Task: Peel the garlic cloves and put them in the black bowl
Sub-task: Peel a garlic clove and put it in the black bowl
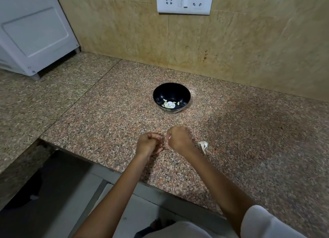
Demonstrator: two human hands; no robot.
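The black bowl (171, 93) stands on the granite counter, with several pale peeled garlic cloves (169, 104) at its bottom. Nearer to me, my left hand (149, 143) and my right hand (179, 138) hover close together above the counter, both with fingers curled. A small white bit of garlic (169, 137) shows at the fingertips of my right hand. What my left hand holds is hidden by its fingers. A piece of white garlic with skin (203, 145) lies on the counter just right of my right wrist.
The granite counter (249, 139) meets a tiled wall behind the bowl, with a white socket panel (185, 0) high up. A white appliance (33, 32) stands at the back left. The counter's front edge runs diagonally under my forearms, with floor below.
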